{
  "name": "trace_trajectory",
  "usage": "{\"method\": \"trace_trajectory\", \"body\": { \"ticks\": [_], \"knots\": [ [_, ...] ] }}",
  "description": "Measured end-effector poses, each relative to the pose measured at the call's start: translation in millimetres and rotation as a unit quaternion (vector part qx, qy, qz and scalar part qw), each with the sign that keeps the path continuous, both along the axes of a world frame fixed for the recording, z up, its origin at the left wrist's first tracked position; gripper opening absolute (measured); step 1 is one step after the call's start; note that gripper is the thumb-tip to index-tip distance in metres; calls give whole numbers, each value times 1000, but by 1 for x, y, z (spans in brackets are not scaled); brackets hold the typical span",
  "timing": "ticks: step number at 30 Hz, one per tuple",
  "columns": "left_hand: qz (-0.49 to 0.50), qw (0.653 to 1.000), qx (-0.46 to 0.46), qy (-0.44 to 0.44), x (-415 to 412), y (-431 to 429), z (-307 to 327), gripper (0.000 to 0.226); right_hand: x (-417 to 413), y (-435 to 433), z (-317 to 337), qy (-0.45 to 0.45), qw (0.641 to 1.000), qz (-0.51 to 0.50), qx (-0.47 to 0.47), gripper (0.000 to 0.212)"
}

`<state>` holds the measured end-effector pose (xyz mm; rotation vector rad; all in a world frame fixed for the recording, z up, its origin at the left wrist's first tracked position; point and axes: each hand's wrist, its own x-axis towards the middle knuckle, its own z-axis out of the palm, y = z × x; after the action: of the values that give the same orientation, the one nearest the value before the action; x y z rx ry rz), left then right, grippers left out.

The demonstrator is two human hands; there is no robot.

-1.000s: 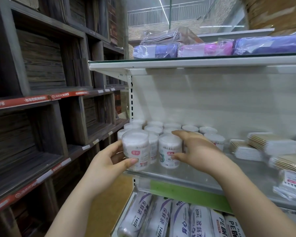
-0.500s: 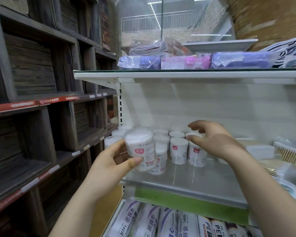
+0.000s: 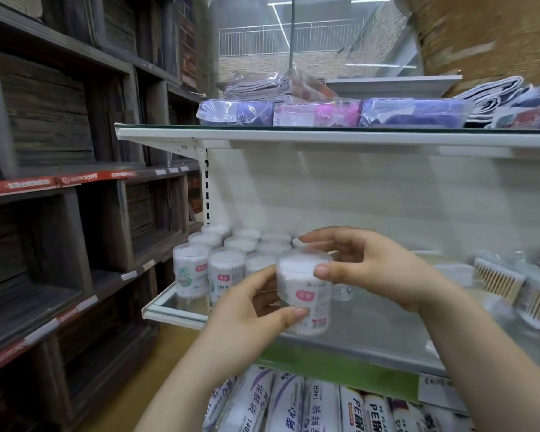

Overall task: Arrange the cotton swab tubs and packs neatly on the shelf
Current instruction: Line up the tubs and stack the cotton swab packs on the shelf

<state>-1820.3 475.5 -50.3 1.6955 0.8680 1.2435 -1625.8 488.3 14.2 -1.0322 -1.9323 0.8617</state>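
Just right of the shelved tubs (image 3: 225, 257), the held tub (image 3: 304, 291) stands upright near the shelf (image 3: 169, 308) front, left hand (image 3: 247, 316) gripping its body, right hand (image 3: 371, 269) pinching its lid with curled fingers (image 3: 325, 236).

Only readable stuff is on the bag rolls (image 3: 286, 410) right below the fingers (image 3: 323, 271): "140只", "背心", "鲜袋", "PE保". Pink label (image 3: 306, 295) on the tub (image 3: 295, 280) between the fingers is too blurry to read.

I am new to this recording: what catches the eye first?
One clear cotton swab tub is held before the glass shelf: the left hand grips its lower side, the right hand pinches its top. Behind, more tubs stand in rows at the shelf's left end.
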Motion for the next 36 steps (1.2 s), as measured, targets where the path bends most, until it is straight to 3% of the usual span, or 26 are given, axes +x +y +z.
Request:
{"method": "trace_trajectory", "body": {
  "ticks": [4, 10, 15, 23, 36],
  "knots": [
    [27, 1000, 15, -1, 2, 1, 14, 43, -9, -2, 12, -24, 999, 1, 29, 65],
    [142, 989, 46, -13, -6, 10, 38, 69, -13, 46, 40, 98, 993, -51, 38, 69],
    [164, 986, 35, -22, -27, 5, 25, 63, -16, 110, 39, 149, 983, -105, 25, 61],
    [193, 980, 42, -8, -57, 10, 12, 49, -31, 171, 12, 132, 975, -177, 26, 58],
    [179, 983, 40, 11, -94, 29, 2, 27, -54, 193, -5, 79, 964, -245, 68, 57]
  ]
}}
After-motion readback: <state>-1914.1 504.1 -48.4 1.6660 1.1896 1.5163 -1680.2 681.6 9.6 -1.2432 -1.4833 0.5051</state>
